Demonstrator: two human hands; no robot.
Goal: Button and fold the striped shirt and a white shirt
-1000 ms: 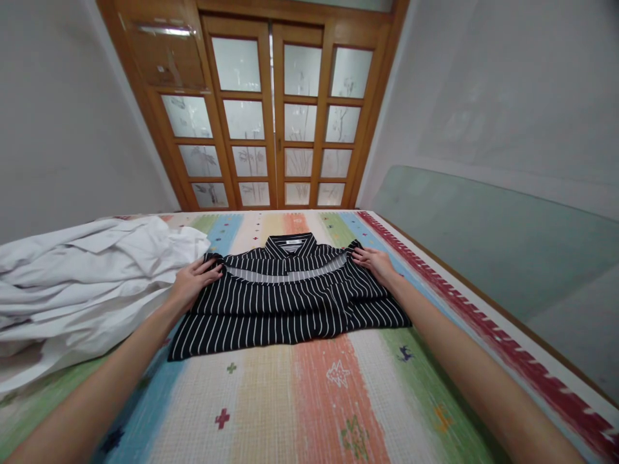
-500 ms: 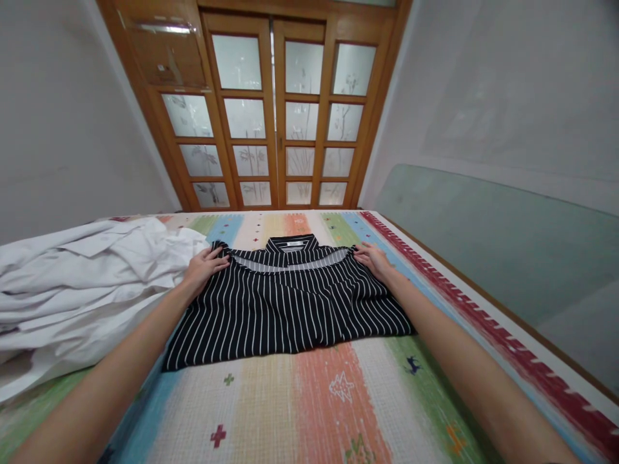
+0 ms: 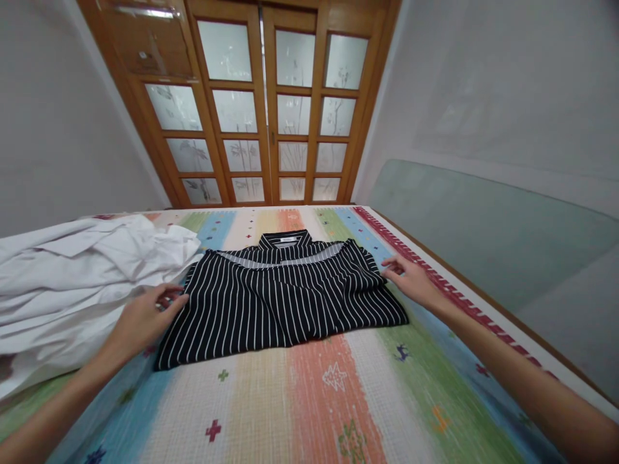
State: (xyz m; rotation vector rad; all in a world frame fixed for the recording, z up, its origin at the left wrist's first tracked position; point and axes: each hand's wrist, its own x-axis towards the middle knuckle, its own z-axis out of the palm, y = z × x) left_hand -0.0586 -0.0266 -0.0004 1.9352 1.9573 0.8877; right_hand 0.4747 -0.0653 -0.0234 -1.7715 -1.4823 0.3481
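Observation:
A black shirt with white stripes [image 3: 271,303] lies folded into a wide, low shape, its collar [image 3: 285,239] standing up at the far side. Its folded upper edge dips in the middle, and pale fabric shows inside. At the shirt's left side is my left hand [image 3: 147,319], thumb and fingers apart, fingertips by the edge; whether they touch the cloth I cannot tell. Beside the right edge hovers my right hand [image 3: 410,281], fingers loosely bent and parted from the thumb, with nothing in it.
White crumpled cloth [image 3: 91,270] is heaped on the left, right by my left forearm. Beneath everything spreads a multicoloured striped bedcover [image 3: 271,412]. A pale green panel [image 3: 483,238] runs along the right wall. Wooden doors with glass panes [image 3: 271,109] stand beyond the far edge.
Both hands have let go of the shirt's upper corners and moved outward and nearer to me, the left along the shirt's side. The shirt keeps nearly the same shape.

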